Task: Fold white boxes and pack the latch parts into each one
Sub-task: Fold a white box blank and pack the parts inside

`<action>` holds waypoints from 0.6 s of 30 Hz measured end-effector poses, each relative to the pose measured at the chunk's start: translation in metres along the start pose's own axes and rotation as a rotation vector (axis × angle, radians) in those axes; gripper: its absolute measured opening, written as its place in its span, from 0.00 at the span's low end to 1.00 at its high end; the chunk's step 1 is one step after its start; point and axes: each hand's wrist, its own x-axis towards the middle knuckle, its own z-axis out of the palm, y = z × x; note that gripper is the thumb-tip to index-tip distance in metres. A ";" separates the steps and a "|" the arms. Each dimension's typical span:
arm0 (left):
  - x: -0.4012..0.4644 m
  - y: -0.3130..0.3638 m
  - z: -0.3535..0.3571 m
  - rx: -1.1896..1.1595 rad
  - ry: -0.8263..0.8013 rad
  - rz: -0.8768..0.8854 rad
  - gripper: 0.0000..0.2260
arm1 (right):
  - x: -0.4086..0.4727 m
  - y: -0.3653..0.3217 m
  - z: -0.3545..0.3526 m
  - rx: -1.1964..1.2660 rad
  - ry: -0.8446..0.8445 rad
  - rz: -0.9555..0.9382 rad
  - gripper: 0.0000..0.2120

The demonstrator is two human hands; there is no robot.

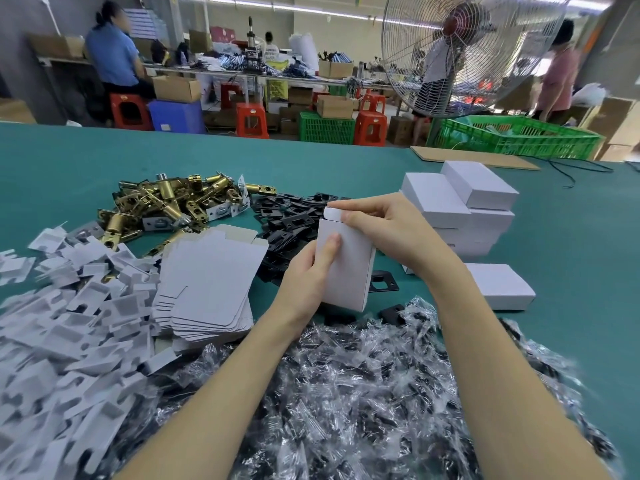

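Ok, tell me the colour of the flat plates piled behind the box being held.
Black plates, clearest in the head view.

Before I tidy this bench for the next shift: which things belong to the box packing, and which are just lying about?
Job:
box held by left hand and right hand
flat blanks
brass latches
black plates
bagged parts
card inserts
finished boxes

Lying about:
cardboard sheet
green crate
fan

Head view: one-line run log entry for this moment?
step: closing box | left hand: holds white box upright | right hand: pinches top flap | finished boxes: stacked right | table: green
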 end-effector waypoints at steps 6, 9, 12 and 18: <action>0.000 0.000 0.002 0.001 0.028 0.017 0.18 | -0.001 -0.002 0.002 -0.128 -0.062 -0.092 0.13; -0.001 0.001 0.002 0.024 0.020 0.043 0.18 | -0.004 -0.001 -0.003 -0.140 -0.146 -0.076 0.12; 0.000 -0.001 0.002 0.013 0.021 0.042 0.20 | -0.003 -0.001 -0.003 -0.190 -0.166 -0.102 0.13; 0.000 0.000 0.002 -0.001 0.031 0.020 0.19 | -0.003 0.014 -0.003 -0.134 -0.171 -0.134 0.13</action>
